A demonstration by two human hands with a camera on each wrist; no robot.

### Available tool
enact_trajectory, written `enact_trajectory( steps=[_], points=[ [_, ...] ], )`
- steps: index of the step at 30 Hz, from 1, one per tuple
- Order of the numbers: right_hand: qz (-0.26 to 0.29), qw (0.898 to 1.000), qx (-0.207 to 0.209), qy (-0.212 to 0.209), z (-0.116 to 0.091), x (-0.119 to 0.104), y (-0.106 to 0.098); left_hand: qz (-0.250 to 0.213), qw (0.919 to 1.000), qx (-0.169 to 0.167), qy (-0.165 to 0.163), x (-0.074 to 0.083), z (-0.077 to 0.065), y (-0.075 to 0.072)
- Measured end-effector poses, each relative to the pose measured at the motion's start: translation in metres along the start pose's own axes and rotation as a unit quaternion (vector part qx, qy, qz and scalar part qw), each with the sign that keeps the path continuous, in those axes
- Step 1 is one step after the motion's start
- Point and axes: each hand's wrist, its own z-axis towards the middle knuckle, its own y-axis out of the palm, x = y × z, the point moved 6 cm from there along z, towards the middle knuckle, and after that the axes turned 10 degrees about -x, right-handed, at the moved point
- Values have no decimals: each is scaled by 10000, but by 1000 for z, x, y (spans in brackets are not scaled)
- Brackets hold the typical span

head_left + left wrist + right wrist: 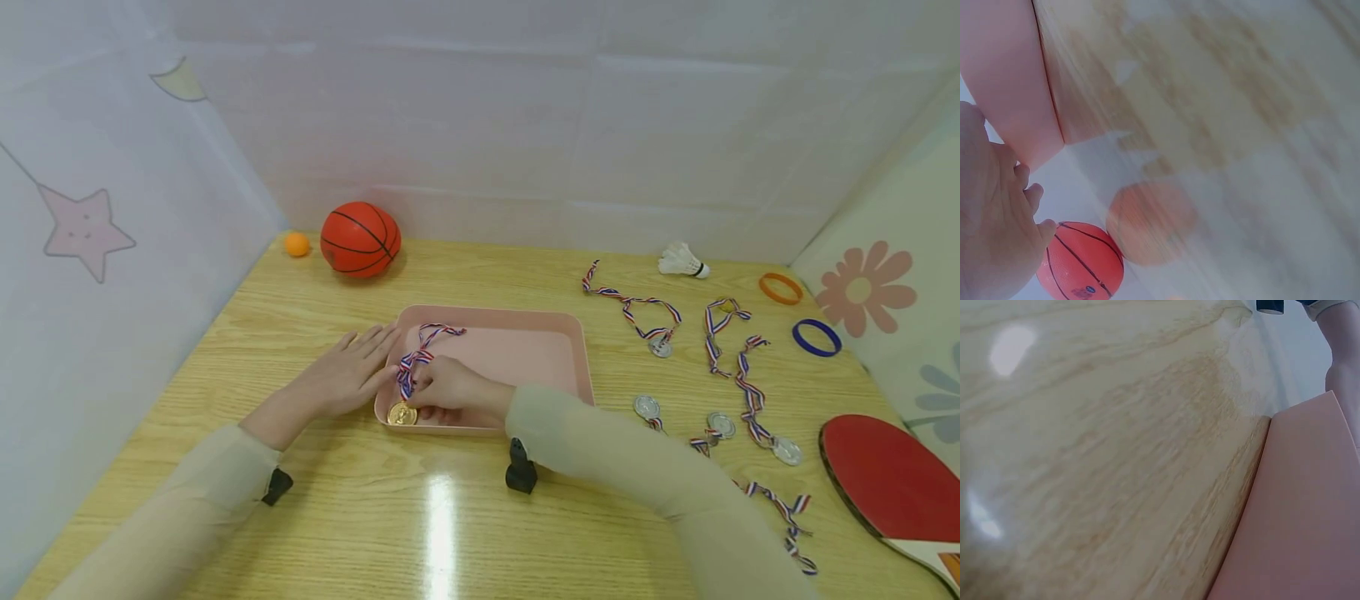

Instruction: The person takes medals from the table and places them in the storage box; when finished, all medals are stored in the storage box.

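Pale printed sheeting [487,125] stands behind and beside a wood-grain table [330,500], glossy enough to reflect.

Workpiece: one gold medal [402,414], in the near-left corner of a shallow pink tray [517,358]. Its red, white and blue ribbon [406,375] runs away from me along the tray's left side, bunched partway, with a loop at the far end.

Right hand [453,387]: inside the tray, fingers curled, pinching the ribbon just above the disc as far as I can judge; the contact is partly hidden. Right wrist view shows tray wall and tabletop, none of these fingers.

Left hand [341,375]: fingers straight, grasping nothing, alongside the tray's left wall, thumb reaching over the rim. Probably a steadying role.

Off to the right, outside the tray: four silver medals [787,451], another gold one [725,306] and a shuttlecock [681,261]. A basketball [361,240] sits beyond the tray, to the left.

Judgement: step in hand is settling and straightening this medal in its corner. The next move calls for a gentle release, freeing my fingertips without dragging the ribbon or turning the disc.
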Motion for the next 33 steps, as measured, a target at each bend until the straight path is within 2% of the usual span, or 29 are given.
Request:
enact_trajectory(
  steps=[14, 24, 28, 33],
  points=[
    [-218, 9997, 115, 25, 0, -5, -1, 90, 9999, 114, -33, 5, -3, -3],
    [-58, 10000, 32, -5, -1, 0, -2, 116, 9998, 146, -65, 6, -3, -4],
    [-209, 9995, -80, -201, -7, -3, -7, 133, 9998, 91, -91, 7, -3, -4],
    [-499, 9967, -123, -629, -27, -14, -20, 91, 9999, 30, -131, 6, -2, -3]
  ],
)
